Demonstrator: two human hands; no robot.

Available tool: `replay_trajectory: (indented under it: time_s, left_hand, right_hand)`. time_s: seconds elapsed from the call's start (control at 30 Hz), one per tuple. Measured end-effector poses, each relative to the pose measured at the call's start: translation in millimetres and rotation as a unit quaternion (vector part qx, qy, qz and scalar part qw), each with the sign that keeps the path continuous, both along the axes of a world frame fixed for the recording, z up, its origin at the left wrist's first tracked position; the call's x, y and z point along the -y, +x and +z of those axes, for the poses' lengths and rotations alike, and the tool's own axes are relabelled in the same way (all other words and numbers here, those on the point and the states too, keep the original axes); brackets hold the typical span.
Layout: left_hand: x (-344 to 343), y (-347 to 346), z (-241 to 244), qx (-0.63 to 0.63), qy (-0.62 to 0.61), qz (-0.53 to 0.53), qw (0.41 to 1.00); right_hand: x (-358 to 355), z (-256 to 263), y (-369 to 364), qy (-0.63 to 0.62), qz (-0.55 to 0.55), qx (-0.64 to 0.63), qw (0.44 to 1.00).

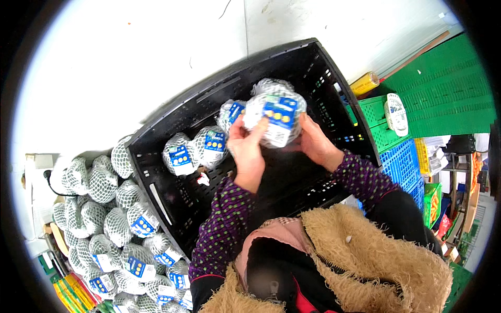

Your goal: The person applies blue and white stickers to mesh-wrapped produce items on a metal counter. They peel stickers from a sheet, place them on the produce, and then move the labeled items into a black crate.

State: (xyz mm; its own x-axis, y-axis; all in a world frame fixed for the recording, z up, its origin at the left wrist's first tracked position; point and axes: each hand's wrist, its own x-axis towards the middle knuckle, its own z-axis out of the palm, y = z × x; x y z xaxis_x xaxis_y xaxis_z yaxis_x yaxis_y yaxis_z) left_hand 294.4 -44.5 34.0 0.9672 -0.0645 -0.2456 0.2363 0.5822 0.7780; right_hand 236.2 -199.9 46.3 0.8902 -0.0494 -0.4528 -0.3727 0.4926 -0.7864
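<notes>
Between my two hands is a white foam-net-wrapped produce item point(256, 111) bearing a blue and white label. My left hand point(249, 152) grips its near left side, the thumb against the label's edge. On its right side, the fingers of my right hand point(318, 143) close around the net. Both hands are over a large black plastic crate point(156, 199). Inside it, a netted item point(213, 156), another netted item point(178, 143) and a partly covered one point(225, 113) line the far left. One more netted item point(274, 84) shows behind the held one.
A heap of netted items point(94, 215) stands left of the crate, many with blue labels. A white wall point(156, 58) rises behind. To the right are green crates point(377, 113), a white basket point(397, 114), blue crates point(401, 162) and a yellow roll point(364, 83).
</notes>
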Motion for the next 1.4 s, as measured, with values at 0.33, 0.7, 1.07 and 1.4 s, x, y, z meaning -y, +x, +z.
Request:
replay_trajectory:
  time_s: [0.33,0.7,1.07,1.4]
  left_hand:
    - [68,30,27,0.135,0.061,-0.108,0.983]
    - [64,54,-21,0.559,0.466,-0.049,0.685]
    - [31,79,-62,0.588,0.598,-0.160,0.520]
    - [17,81,-67,0.570,0.574,-0.167,0.564]
  right_hand:
    - [47,18,20,-0.003,-0.071,0.129,0.989]
    - [63,0,28,0.014,-0.224,0.156,0.962]
    - [64,-61,29,-0.089,-0.261,0.002,0.961]
    - [68,-40,23,0.102,-0.218,-0.090,0.966]
